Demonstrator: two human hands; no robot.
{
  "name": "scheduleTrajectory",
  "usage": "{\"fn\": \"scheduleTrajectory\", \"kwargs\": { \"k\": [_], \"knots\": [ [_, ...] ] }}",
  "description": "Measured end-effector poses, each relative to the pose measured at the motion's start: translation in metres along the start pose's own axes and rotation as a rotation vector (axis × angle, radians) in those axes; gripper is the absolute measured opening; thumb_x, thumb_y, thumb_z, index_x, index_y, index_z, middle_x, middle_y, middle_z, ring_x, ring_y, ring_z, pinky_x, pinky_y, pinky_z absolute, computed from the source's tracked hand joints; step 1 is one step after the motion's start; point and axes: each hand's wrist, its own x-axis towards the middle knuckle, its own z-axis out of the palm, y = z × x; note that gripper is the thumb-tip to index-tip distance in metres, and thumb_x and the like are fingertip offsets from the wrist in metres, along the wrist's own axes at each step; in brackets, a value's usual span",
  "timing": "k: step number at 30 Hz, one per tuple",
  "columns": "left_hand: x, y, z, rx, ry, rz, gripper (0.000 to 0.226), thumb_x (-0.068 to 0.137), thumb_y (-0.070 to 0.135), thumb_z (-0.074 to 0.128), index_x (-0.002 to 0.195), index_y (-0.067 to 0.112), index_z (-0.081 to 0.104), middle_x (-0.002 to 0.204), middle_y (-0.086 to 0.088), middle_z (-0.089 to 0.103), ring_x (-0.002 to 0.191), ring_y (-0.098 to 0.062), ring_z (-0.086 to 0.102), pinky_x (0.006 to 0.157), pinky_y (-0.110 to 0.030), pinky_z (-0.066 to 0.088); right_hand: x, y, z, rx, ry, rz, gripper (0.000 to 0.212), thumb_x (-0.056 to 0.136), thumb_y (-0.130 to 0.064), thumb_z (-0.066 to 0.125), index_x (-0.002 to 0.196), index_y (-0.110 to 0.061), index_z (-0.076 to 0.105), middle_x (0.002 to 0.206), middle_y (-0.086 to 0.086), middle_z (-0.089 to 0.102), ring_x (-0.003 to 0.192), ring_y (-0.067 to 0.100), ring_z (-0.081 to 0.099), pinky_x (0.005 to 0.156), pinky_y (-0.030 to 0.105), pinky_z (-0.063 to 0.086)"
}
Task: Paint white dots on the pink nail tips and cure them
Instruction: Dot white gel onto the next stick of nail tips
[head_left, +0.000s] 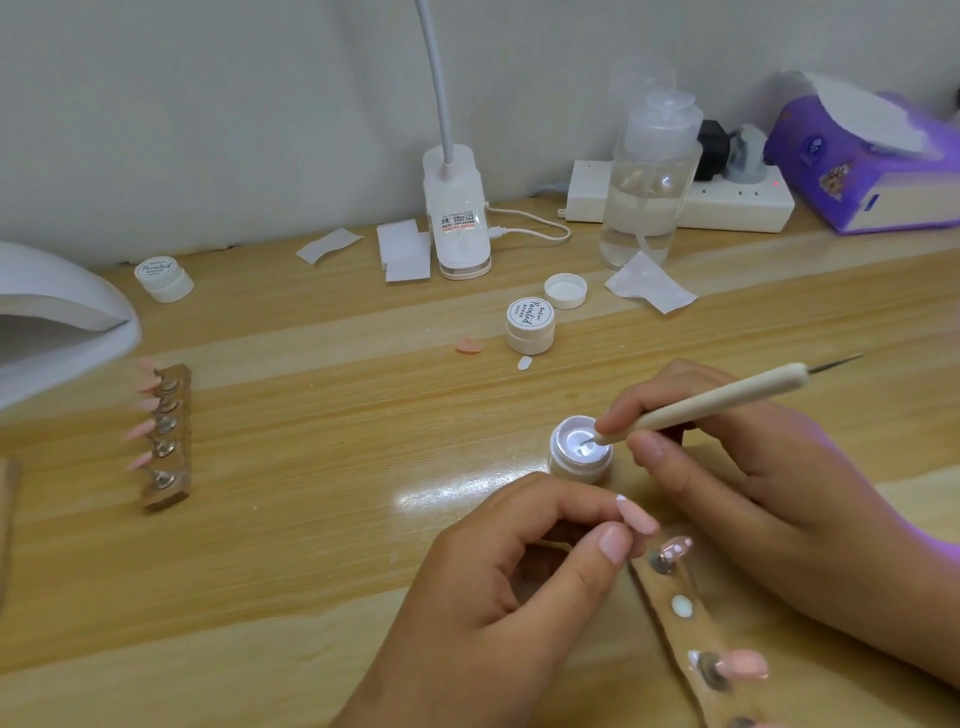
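Head view: the right hand (753, 467) pinches a dotting tool (727, 397), its point dipped in the open white gel jar (579, 457). The left hand (519, 561) pinches one pink nail tip (636, 517) just nearer the person than the jar, its length pointing right, toward the tool. There are three jars and two wooden strips (670, 597).

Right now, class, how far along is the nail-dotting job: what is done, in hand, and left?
Done: one pink tip on the near strip shows white dots. In hand: the right hand dips the dotting tool in the open white jar; the left hand pinches another pink tip. Left: the plain tip below, then curing in the lamp.
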Motion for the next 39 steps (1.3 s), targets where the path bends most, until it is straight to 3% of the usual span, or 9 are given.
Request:
{"fn": "scheduleTrajectory", "kwargs": {
  "k": [6, 14, 17, 21, 24, 28, 31, 33, 39],
  "knots": [
    [-0.0004, 0.0021, -0.0003, -0.021, -0.012, -0.006, 0.014, 0.079, 0.038, 0.064, 0.087, 0.034, 0.074, 0.091, 0.001, 0.071, 0.083, -0.013, 0.065, 0.078, -0.023, 0.052, 0.0013, 0.0006, 0.0036, -0.063, -0.038, -0.035, 0.02, 0.094, -0.028, 0.046, 0.104, -0.021, 0.061, 0.094, -0.021, 0.055, 0.087, 0.003, 0.055, 0.076, 0.01, 0.04],
    [-0.0004, 0.0026, -0.0007, -0.075, 0.011, -0.055, 0.017, 0.07, 0.041, 0.07, 0.084, 0.033, 0.075, 0.086, 0.002, 0.073, 0.081, -0.014, 0.067, 0.074, -0.017, 0.051, 0.0005, -0.0003, 0.0016, -0.059, -0.001, -0.059, 0.018, 0.095, -0.026, 0.046, 0.106, -0.023, 0.059, 0.095, -0.016, 0.057, 0.089, 0.01, 0.057, 0.078, 0.015, 0.042],
    [-0.0011, 0.0019, -0.0005, -0.072, 0.014, -0.06, 0.018, 0.071, 0.042, 0.069, 0.085, 0.033, 0.075, 0.089, 0.001, 0.074, 0.087, -0.019, 0.069, 0.081, -0.022, 0.054, -0.0004, -0.0014, -0.002, 0.071, 0.075, -0.002, 0.014, 0.095, -0.025, 0.052, 0.105, -0.024, 0.061, 0.097, -0.012, 0.062, 0.089, 0.014, 0.06, 0.08, 0.015, 0.043],
    [-0.0016, 0.001, -0.0001, -0.067, 0.01, -0.064, 0.016, 0.071, 0.043, 0.068, 0.084, 0.035, 0.075, 0.091, 0.001, 0.074, 0.09, -0.02, 0.069, 0.083, -0.028, 0.055, -0.0029, -0.0031, -0.0046, 0.355, 0.197, 0.125, 0.008, 0.092, -0.029, 0.06, 0.096, -0.029, 0.067, 0.083, -0.011, 0.064, 0.081, 0.004, 0.059, 0.077, 0.009, 0.043],
    [-0.0014, 0.001, -0.0002, -0.063, 0.007, -0.065, 0.015, 0.073, 0.043, 0.068, 0.084, 0.036, 0.074, 0.091, 0.003, 0.074, 0.089, -0.018, 0.069, 0.08, -0.021, 0.055, -0.0028, -0.0042, -0.0048, 0.509, 0.24, 0.165, 0.015, 0.085, -0.034, 0.061, 0.094, -0.027, 0.071, 0.078, -0.008, 0.063, 0.078, 0.005, 0.059, 0.077, 0.011, 0.046],
    [-0.0012, 0.0009, -0.0001, -0.063, 0.002, -0.069, 0.015, 0.073, 0.043, 0.067, 0.085, 0.037, 0.074, 0.092, 0.007, 0.075, 0.088, -0.011, 0.069, 0.078, -0.017, 0.052, -0.0012, -0.0039, -0.0056, 0.689, 0.278, 0.248, 0.035, 0.074, -0.055, 0.072, 0.09, -0.024, 0.074, 0.078, -0.003, 0.064, 0.073, 0.009, 0.059, 0.076, 0.018, 0.051],
    [-0.0004, 0.001, 0.0001, -0.076, 0.007, -0.068, 0.016, 0.073, 0.042, 0.067, 0.086, 0.034, 0.073, 0.092, 0.008, 0.075, 0.089, -0.008, 0.07, 0.078, -0.016, 0.052, 0.0001, -0.0023, -0.0052, 0.84, 0.253, 0.31, 0.025, 0.071, -0.041, 0.078, 0.087, -0.022, 0.075, 0.074, 0.0, 0.065, 0.069, 0.009, 0.061, 0.071, 0.021, 0.053],
    [0.0, 0.0011, 0.0, -0.096, 0.015, -0.07, 0.018, 0.073, 0.04, 0.067, 0.086, 0.03, 0.073, 0.09, 0.007, 0.075, 0.087, -0.006, 0.07, 0.076, -0.014, 0.05, -0.0008, -0.0028, -0.0049, 0.94, 0.206, 0.344, 0.015, 0.074, -0.029, 0.069, 0.086, -0.022, 0.075, 0.073, 0.003, 0.066, 0.069, 0.01, 0.064, 0.071, 0.026, 0.055],
    [-0.0004, -0.0002, -0.0004, -0.086, 0.024, -0.063, 0.018, 0.074, 0.04, 0.066, 0.087, 0.03, 0.073, 0.088, 0.006, 0.074, 0.086, -0.008, 0.069, 0.076, -0.016, 0.051, -0.005, -0.0081, -0.0053, 1.032, 0.088, 0.373, 0.008, 0.074, -0.019, 0.067, 0.08, -0.017, 0.071, 0.071, 0.005, 0.064, 0.066, 0.013, 0.069, 0.074, 0.03, 0.057]
  ]
}}
